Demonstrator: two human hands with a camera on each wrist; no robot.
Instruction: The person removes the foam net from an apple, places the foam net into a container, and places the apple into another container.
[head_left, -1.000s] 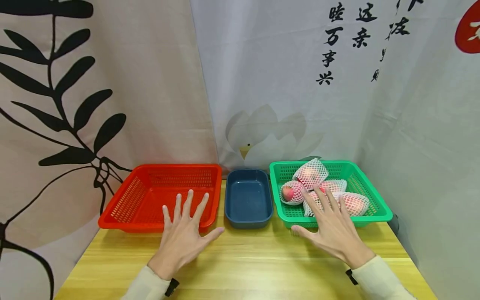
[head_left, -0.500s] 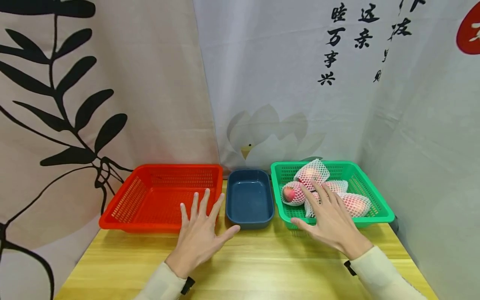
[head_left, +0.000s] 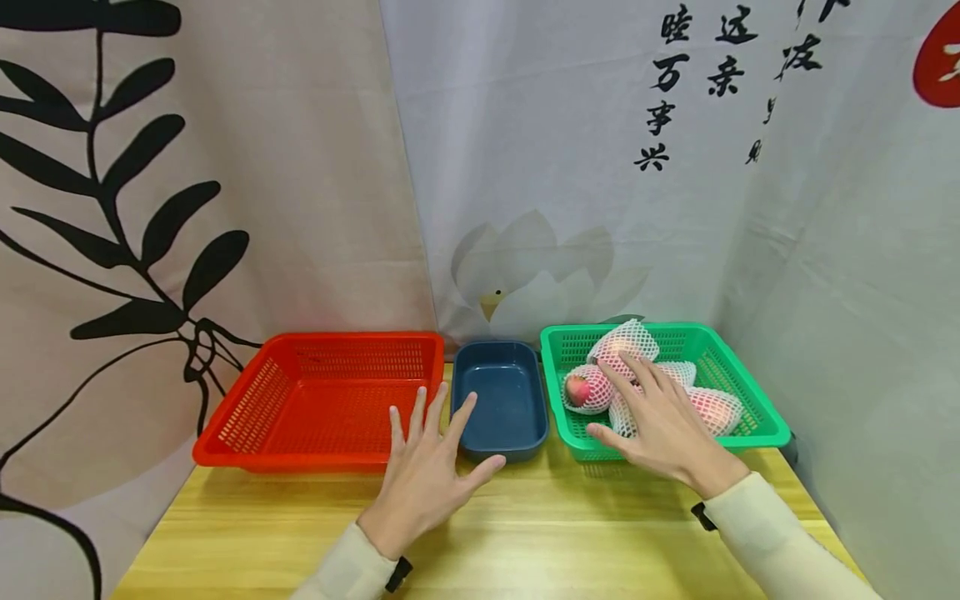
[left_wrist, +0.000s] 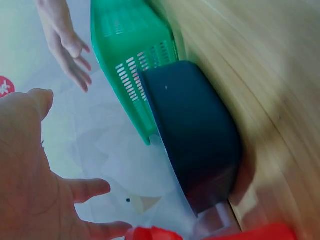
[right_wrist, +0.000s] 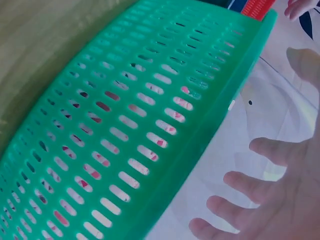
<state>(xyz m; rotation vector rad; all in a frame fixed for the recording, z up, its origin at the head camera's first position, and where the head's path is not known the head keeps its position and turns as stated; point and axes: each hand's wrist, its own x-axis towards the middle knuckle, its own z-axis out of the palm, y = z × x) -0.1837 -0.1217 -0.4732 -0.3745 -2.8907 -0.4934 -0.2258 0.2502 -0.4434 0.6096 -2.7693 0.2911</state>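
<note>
My left hand (head_left: pixel 427 483), fingers spread, hovers in front of the gap between the red basket (head_left: pixel 322 454) and the dark blue tray (head_left: pixel 501 396); nothing is in it. Over the front of the green basket (head_left: pixel 750 392) is my right hand (head_left: pixel 671 429), its fingers extended and holding nothing. Several reddish fruits in white foam nets lie in that basket, among them a fruit (head_left: pixel 587 389) at the left and another fruit (head_left: pixel 624 343) at the back. The right hand partly hides the others. In the right wrist view the fingers (right_wrist: pixel 252 187) stand above the basket's rim.
A wooden table (head_left: pixel 540 533) carries the two baskets with the tray between them. Behind and to the right hangs a printed cloth (head_left: pixel 525 150). The red basket and the tray show bare bottoms.
My left hand has moved right, from before the red basket toward the blue tray. The right hand has shifted only slightly over the green basket. The fruits stay in place.
</note>
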